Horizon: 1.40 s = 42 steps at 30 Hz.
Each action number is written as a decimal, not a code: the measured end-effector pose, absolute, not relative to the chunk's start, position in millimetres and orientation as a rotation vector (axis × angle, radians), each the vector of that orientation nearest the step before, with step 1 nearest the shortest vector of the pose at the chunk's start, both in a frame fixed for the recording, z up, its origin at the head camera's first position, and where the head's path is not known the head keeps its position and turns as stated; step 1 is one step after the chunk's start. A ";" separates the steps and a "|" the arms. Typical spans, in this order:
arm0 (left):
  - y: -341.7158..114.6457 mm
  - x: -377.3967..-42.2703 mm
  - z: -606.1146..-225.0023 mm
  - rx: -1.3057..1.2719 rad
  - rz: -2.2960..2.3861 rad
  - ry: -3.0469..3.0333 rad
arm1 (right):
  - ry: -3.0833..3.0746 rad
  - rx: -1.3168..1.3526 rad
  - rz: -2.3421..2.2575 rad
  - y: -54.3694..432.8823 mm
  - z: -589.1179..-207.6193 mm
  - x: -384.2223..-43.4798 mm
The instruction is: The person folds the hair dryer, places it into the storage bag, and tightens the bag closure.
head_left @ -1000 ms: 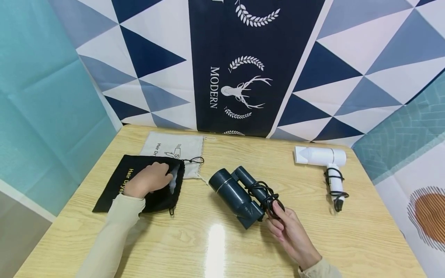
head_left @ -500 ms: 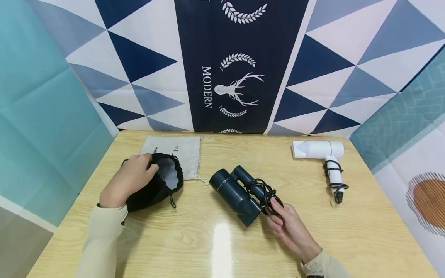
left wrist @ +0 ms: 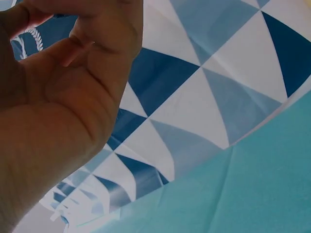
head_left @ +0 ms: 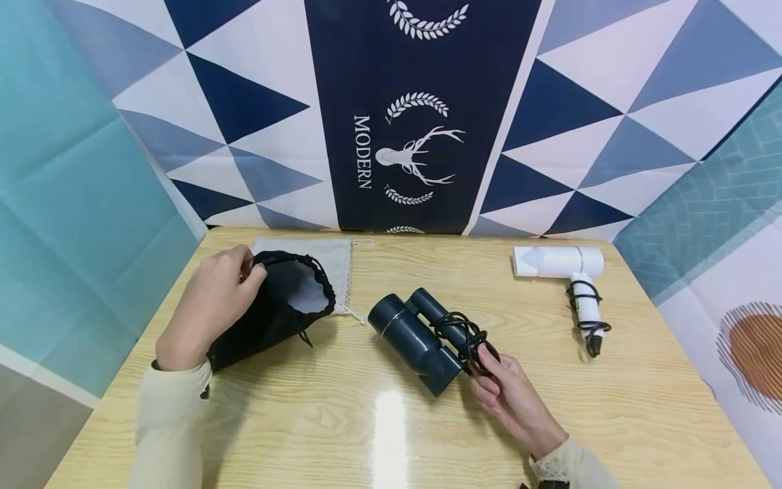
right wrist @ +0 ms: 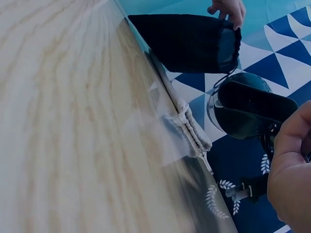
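Observation:
My left hand (head_left: 210, 295) pinches the rim of a black drawstring pouch (head_left: 259, 329) and holds it up, its mouth gaping toward the right and showing a grey lining. In the left wrist view the left hand (left wrist: 82, 77) has curled fingers, and the pouch is out of sight. My right hand (head_left: 516, 401) grips a dark navy hair dryer (head_left: 415, 343) by its handle, where the black cord (head_left: 467, 339) is wound. The dryer's barrel points toward the pouch. From the right wrist, the dryer (right wrist: 252, 104) appears raised beside the table, a plug (right wrist: 243, 190) hanging near it.
A pale grey drawstring pouch (head_left: 342, 265) lies flat at the back left, partly behind the black one. At the back right rests a white hair dryer (head_left: 559, 262), its cord wrapped round the handle. Patterned cloth walls (head_left: 256, 122) border the wooden table (head_left: 318, 428).
My left hand has gone from lying over the flat black pouch to pinching its rim, lifting it and spreading its mouth. The right hand and navy hair dryer stay nearly still.

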<state>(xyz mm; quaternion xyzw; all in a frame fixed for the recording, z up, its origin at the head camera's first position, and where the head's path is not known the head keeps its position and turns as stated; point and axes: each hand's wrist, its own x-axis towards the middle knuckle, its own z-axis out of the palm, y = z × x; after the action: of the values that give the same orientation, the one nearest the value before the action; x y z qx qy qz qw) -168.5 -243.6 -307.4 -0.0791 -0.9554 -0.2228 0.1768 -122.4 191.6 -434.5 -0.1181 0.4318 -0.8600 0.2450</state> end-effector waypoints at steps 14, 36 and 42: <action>-211.4 -192.0 -287.1 -0.299 -0.607 -2.692 | 1.177 -0.334 -2.386 201.6 -431.2 -125.0; -141.3 -234.5 -304.6 -0.501 -0.735 -2.524 | 1.149 -0.383 -2.537 222.2 -422.6 -129.9; -123.3 -238.8 -326.2 -0.587 -0.755 -2.566 | 1.207 -0.349 -2.539 225.8 -426.6 -132.8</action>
<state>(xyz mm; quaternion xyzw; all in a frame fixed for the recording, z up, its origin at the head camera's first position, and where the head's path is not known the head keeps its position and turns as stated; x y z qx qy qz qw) -238.8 -123.3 -326.2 -0.2099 -0.9181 -0.2702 0.2000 -132.8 225.8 -426.6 -0.1219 0.4210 -0.8856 0.1535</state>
